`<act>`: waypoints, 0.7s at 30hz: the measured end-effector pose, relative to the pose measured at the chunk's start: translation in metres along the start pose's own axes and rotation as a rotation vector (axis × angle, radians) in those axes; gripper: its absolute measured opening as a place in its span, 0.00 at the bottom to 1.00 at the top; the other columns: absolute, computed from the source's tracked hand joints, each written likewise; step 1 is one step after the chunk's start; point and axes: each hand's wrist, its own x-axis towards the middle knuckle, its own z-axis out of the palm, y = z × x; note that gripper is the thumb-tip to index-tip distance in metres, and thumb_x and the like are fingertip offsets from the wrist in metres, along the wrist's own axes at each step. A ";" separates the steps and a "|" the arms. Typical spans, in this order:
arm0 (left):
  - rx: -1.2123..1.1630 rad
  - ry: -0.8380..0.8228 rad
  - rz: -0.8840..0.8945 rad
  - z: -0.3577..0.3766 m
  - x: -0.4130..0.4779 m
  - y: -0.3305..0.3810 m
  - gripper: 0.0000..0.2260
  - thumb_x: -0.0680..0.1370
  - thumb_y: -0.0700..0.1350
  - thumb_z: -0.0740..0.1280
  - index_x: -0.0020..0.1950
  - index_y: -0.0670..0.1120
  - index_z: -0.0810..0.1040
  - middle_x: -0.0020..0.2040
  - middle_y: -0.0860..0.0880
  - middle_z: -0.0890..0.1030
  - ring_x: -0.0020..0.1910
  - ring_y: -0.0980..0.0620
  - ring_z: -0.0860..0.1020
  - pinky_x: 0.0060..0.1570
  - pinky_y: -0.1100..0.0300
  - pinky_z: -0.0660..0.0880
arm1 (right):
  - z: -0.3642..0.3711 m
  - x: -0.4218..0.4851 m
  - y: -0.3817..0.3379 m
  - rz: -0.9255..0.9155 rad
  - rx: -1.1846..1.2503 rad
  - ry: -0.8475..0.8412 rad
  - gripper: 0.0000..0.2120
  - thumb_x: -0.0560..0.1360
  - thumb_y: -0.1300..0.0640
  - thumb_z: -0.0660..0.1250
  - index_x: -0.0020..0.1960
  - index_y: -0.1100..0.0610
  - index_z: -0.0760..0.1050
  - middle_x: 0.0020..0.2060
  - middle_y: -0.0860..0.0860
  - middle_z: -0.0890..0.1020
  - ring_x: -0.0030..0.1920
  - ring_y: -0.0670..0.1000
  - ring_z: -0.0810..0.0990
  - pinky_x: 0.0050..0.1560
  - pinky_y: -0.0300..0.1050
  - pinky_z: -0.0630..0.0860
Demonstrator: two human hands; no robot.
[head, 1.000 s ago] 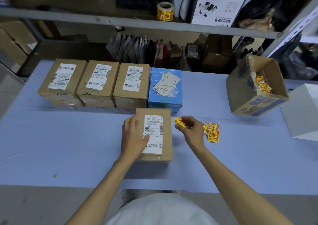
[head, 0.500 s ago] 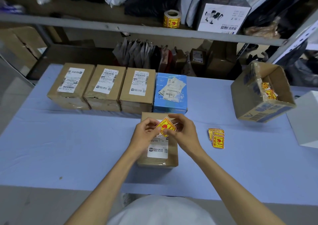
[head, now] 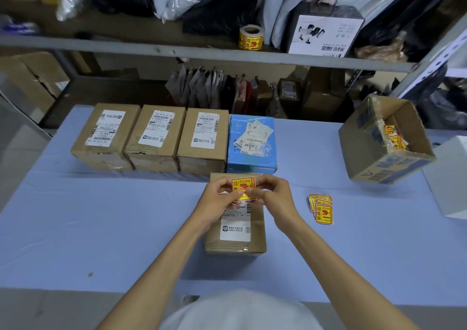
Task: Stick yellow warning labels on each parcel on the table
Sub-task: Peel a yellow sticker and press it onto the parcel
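A yellow warning label (head: pixel 243 187) with red print is held above the far end of a brown parcel (head: pixel 236 231) that lies on the blue table (head: pixel 101 228). My left hand (head: pixel 219 200) pinches the label's left edge and my right hand (head: pixel 274 198) pinches its right edge. A small pile of yellow labels (head: pixel 321 208) lies on the table to the right of my hands. Behind stand three brown parcels (head: pixel 156 137) and a blue parcel (head: pixel 251 144) in a row, each with white shipping slips.
An open cardboard box (head: pixel 384 140) holding more yellow labels sits tilted at the right, with a white box (head: pixel 452 178) beside it. A label roll (head: pixel 250 37) stands on the shelf above. Bags and cartons fill the lower shelf behind the table.
My right hand brought one label from beside the pile over the parcel. My left hand left the parcel's top and took the label's other edge. Both hands now hold it flatter.
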 end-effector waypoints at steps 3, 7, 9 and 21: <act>0.086 -0.098 0.036 -0.003 0.005 0.000 0.05 0.75 0.38 0.70 0.46 0.48 0.81 0.44 0.46 0.82 0.40 0.53 0.80 0.38 0.65 0.77 | -0.001 0.000 0.004 -0.056 -0.050 -0.016 0.06 0.70 0.66 0.73 0.44 0.59 0.79 0.38 0.52 0.82 0.39 0.46 0.80 0.38 0.35 0.76; 0.114 -0.067 0.040 -0.005 0.013 0.001 0.05 0.73 0.39 0.72 0.47 0.47 0.83 0.45 0.46 0.85 0.46 0.50 0.82 0.47 0.56 0.79 | -0.002 0.003 0.004 -0.058 -0.029 0.035 0.04 0.69 0.67 0.73 0.41 0.62 0.79 0.37 0.53 0.83 0.38 0.48 0.82 0.38 0.36 0.77; 0.040 -0.010 0.023 -0.005 0.018 0.004 0.06 0.73 0.38 0.72 0.48 0.47 0.82 0.46 0.46 0.84 0.46 0.51 0.82 0.45 0.59 0.77 | -0.002 0.005 0.002 -0.025 0.016 0.078 0.05 0.70 0.67 0.73 0.39 0.60 0.78 0.39 0.55 0.83 0.41 0.52 0.84 0.38 0.39 0.80; 0.016 -0.023 0.035 -0.005 0.032 0.020 0.08 0.73 0.37 0.72 0.50 0.45 0.80 0.47 0.46 0.83 0.46 0.54 0.82 0.42 0.65 0.78 | -0.009 0.015 -0.007 -0.011 0.034 0.092 0.09 0.72 0.70 0.70 0.40 0.57 0.77 0.40 0.53 0.81 0.43 0.52 0.82 0.40 0.41 0.81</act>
